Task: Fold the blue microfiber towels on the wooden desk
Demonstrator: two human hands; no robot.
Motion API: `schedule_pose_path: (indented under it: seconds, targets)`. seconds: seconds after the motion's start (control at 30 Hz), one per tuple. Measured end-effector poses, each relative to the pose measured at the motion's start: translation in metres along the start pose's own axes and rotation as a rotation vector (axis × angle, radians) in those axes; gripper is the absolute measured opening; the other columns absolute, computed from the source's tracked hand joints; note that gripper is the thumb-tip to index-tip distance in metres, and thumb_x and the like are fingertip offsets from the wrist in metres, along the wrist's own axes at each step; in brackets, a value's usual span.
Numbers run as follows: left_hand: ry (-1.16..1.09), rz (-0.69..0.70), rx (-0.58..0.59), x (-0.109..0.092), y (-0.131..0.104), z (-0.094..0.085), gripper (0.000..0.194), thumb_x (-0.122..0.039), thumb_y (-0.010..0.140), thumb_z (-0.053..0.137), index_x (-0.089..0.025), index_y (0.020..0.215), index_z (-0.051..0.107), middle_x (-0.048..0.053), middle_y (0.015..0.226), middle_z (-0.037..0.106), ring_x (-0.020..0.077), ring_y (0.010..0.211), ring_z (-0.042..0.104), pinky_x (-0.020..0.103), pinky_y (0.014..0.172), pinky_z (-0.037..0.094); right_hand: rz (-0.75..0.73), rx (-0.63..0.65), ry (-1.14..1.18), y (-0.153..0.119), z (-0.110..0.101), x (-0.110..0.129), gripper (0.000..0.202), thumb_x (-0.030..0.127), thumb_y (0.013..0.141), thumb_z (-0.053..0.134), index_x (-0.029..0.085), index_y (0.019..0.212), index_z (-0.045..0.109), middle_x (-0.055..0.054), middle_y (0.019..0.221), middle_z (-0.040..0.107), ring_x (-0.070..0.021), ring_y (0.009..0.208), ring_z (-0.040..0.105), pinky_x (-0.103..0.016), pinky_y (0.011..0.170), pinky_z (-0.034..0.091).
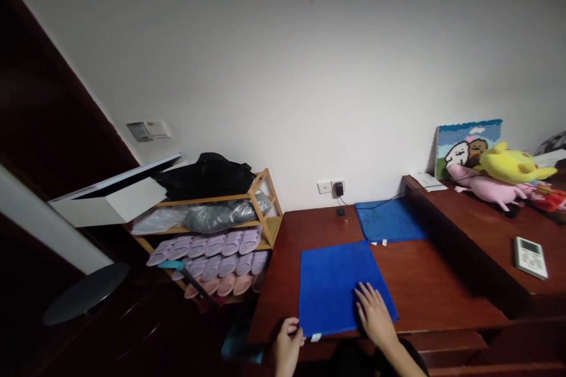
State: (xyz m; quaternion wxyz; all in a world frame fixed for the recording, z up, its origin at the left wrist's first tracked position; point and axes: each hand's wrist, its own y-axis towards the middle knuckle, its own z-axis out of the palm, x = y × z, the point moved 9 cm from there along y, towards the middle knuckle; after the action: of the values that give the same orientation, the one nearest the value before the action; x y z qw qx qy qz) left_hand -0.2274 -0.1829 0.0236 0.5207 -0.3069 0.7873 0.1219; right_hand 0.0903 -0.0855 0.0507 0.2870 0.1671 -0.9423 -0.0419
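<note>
A bright blue folded towel lies as a flat square on the reddish-brown desk, with a white tag at its near edge. At the towel's near left corner, my left hand has thumb and fingers pinched on the edge. My right hand rests on the towel's right part, palm down with the fingers spread. Farther back on the desk lies a second blue folded towel, with white tags on its near edge and a black cable crossing its far side.
A black charger is plugged into the wall. To the right, a raised wooden surface bears plush toys, a dog picture and a white remote. On the left stands a rack with slippers, a black bag and an open white box.
</note>
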Motion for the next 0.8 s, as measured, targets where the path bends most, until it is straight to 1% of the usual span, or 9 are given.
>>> schedule_pose_path:
  seconds: [0.07,0.1,0.17,0.27,0.33,0.4,0.5,0.63,0.8]
  targets:
    - [-0.05,0.06,0.033,-0.004,0.002,0.001,0.049,-0.067,0.061,0.061,-0.024,0.084,0.065,0.004,0.076,0.076,0.0279,0.064,0.078,0.038,0.063,0.063,0.072,0.0,-0.084,-0.021,0.001,-0.042,0.056,0.041,0.102,0.035,0.026,0.153,0.054,-0.003,0.164,0.041,-0.0303,0.156,0.029,-0.057,0.128,0.025]
    - [-0.065,0.079,0.034,-0.005,0.002,0.0,0.048,-0.067,0.062,0.059,-0.025,0.083,0.065,0.005,0.076,0.076,0.0283,0.064,0.078,0.038,0.063,0.062,0.088,0.005,-0.108,-0.029,0.003,-0.055,0.057,0.042,0.102,0.035,0.027,0.155,0.05,-0.002,0.165,0.039,-0.0297,0.157,0.027,-0.057,0.128,0.025]
    - [-0.043,0.099,0.012,-0.004,0.004,-0.005,0.046,-0.068,0.064,0.058,-0.026,0.081,0.065,0.004,0.075,0.076,0.0287,0.067,0.078,0.038,0.065,0.062,0.089,0.008,-0.127,-0.04,0.007,-0.065,0.059,0.044,0.102,0.034,0.029,0.158,0.045,-0.001,0.167,0.036,-0.0282,0.157,0.025,-0.057,0.128,0.024]
    - [0.011,0.138,-0.041,-0.004,0.007,-0.017,0.04,-0.065,0.065,0.06,-0.028,0.078,0.065,0.005,0.075,0.078,0.0308,0.074,0.079,0.039,0.07,0.062,0.079,-0.008,-0.119,-0.047,0.013,-0.056,0.06,0.046,0.104,0.031,0.027,0.16,0.041,0.0,0.168,0.032,-0.0272,0.158,0.023,-0.055,0.129,0.023]
    - [0.031,0.163,-0.096,-0.006,0.007,-0.028,0.037,-0.062,0.065,0.061,-0.028,0.077,0.066,0.006,0.076,0.079,0.0325,0.077,0.079,0.04,0.072,0.062,0.079,0.003,-0.101,-0.047,0.015,-0.043,0.061,0.047,0.105,0.03,0.026,0.161,0.04,-0.001,0.168,0.032,-0.0266,0.157,0.024,-0.053,0.13,0.022]
    - [0.037,0.183,-0.135,-0.008,0.005,-0.038,0.035,-0.059,0.066,0.059,-0.027,0.078,0.068,0.007,0.078,0.08,0.0324,0.077,0.079,0.04,0.072,0.062,0.063,0.03,-0.079,-0.045,0.017,-0.03,0.061,0.048,0.105,0.029,0.025,0.161,0.039,-0.001,0.167,0.032,-0.0261,0.157,0.024,-0.051,0.13,0.022]
    - [0.042,0.206,-0.158,-0.013,-0.001,-0.046,0.033,-0.055,0.067,0.057,-0.027,0.079,0.069,0.008,0.081,0.081,0.032,0.08,0.079,0.039,0.075,0.062,0.053,0.032,-0.074,-0.046,0.016,-0.019,0.061,0.047,0.105,0.029,0.025,0.161,0.039,-0.001,0.168,0.03,-0.0269,0.158,0.022,-0.053,0.13,0.022]
    - [0.081,0.237,-0.189,-0.016,-0.014,-0.051,0.026,-0.051,0.069,0.058,-0.028,0.075,0.07,0.007,0.082,0.082,0.0321,0.085,0.08,0.038,0.078,0.062,0.12,-0.027,-0.138,-0.053,0.012,-0.029,0.059,0.044,0.104,0.03,0.028,0.16,0.041,-0.001,0.169,0.029,-0.0296,0.158,0.019,-0.058,0.129,0.019]
    - [0.086,0.263,-0.201,-0.009,-0.022,-0.05,0.032,-0.059,0.07,0.055,-0.031,0.075,0.069,0.006,0.085,0.083,0.0336,0.09,0.08,0.038,0.079,0.062,0.109,-0.046,-0.143,-0.052,0.01,-0.041,0.059,0.044,0.103,0.03,0.029,0.159,0.043,-0.001,0.166,0.036,-0.03,0.157,0.024,-0.059,0.129,0.019]
